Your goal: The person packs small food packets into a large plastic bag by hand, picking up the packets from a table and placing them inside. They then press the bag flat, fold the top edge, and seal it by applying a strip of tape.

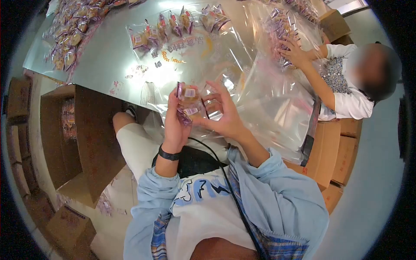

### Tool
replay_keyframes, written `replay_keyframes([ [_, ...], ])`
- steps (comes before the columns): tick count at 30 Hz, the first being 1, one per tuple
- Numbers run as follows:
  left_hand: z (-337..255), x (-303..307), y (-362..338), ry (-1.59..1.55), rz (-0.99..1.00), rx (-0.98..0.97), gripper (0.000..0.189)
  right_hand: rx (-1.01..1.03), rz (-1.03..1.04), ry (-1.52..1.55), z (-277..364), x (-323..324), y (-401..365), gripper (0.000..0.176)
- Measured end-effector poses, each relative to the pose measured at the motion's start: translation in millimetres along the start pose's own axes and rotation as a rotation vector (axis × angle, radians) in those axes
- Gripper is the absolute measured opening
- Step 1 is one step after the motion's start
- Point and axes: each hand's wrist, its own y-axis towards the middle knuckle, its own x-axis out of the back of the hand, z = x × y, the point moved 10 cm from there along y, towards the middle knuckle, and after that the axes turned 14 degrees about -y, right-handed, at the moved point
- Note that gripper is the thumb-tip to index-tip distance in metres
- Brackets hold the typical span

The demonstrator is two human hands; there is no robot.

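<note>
My left hand (174, 123) grips a small stack of wrapped snack packets (188, 97), held upright in front of my chest. My right hand (224, 113) is beside it on the right, fingers spread, its fingertips touching the same packets. Under both hands lies a large clear plastic bag (208, 65) spread on the grey table (108, 56). A row of several similar packets (173, 26) lies on the far part of that bag.
Another person's hand (294, 52) rests on a second bag of packets at the right. A pile of loose packets (71, 32) lies at the table's far left. Open cardboard boxes stand at my left (73, 143) and at my right (333, 151).
</note>
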Motion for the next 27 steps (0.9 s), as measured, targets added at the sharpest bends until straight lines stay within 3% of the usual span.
replay_keyframes([
  [2, -2.4, -2.6, -3.9, -0.042, -0.01, -0.006, 0.052, 0.021, -0.048, 0.026, 2.5, 1.0, -0.6, 0.105],
  [3, -3.1, -5.3, -5.5, -0.048, 0.001, -0.002, 0.053, 0.053, -0.092, 0.015, 9.5, 2.8, -1.7, 0.091],
  [6, -4.1, -7.3, -4.9, -0.078, 0.019, 0.007, 0.056, 0.353, -0.168, -0.389, 38.6, 5.0, -6.3, 0.075],
  [9, -2.7, 1.4, -4.4, -0.119, 0.026, 0.031, 0.055, 0.547, -0.05, -0.603, 69.7, -8.4, -13.0, 0.062],
  [15, -14.2, 2.8, -7.0, -0.041, 0.005, -0.085, 0.051, 0.481, -0.022, -0.55, 51.0, -2.9, -19.0, 0.056],
  [18, -28.6, -5.5, -14.0, 0.008, 0.061, -0.138, 0.06, 0.339, -0.081, -0.33, 40.9, 23.6, -19.6, 0.053],
  [21, -39.0, -9.0, -20.9, 0.027, 0.025, -0.154, 0.071, 0.079, -0.182, 0.357, 22.7, 37.1, -9.6, 0.048],
  [24, -29.4, 6.9, -16.0, 0.189, 0.079, -0.111, 0.074, 0.084, -0.149, 0.356, 8.8, 30.1, -2.2, 0.045],
  [27, -21.0, 0.2, -19.9, 0.183, 0.19, -0.159, 0.068, -0.059, -0.13, 0.308, 1.1, 16.4, -1.5, 0.043],
])
